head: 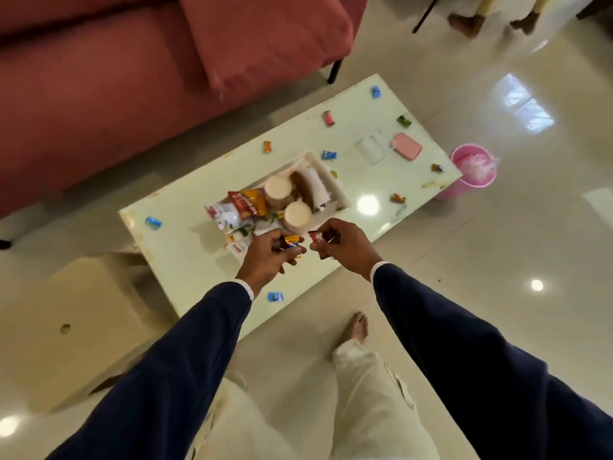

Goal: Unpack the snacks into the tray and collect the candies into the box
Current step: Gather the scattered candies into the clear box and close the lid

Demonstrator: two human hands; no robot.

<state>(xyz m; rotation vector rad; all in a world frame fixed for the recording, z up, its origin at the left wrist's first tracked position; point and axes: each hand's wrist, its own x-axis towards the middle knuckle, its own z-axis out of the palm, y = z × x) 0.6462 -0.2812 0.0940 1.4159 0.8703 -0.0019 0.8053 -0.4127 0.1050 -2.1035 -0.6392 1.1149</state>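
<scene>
Fingers of the left hand (270, 252) were curled round a yellow-and-blue candy (292, 242); fingers of the right hand (343, 242) pinched a red-and-white candy (315, 235). Both hands hung over the near edge of the worktop (185, 247), just in front of the tray (335, 184).

Progress, as judged: the unpacking looked largely done. The tray held two round-lidded jars (288, 204), a brown roll and several snack packets (245, 202), packed close. Collecting was at an early stage: two candies in hand, none seen in the box.

Remaining candies lay scattered, well apart: a blue one (275, 296) nearest, by the left wrist; another blue one (153, 222) far left; an orange one (268, 146) beyond the tray; a blue one (329, 155) just past the tray's far corner; a red one (328, 118), a green one (404, 120) and a blue one (375, 91) at the far end; two darker ones (398, 198) along the right edge.

The clear box (370, 149) stood past the tray, its pink lid (406, 146) beside it and off. The loaded tray sat between hands and box, so a reach over it seemed needed.

Around: a cardboard carton (76, 327) on the floor at left, a pink bin (474, 166) past the right edge, a red sofa (132, 78) beyond.
</scene>
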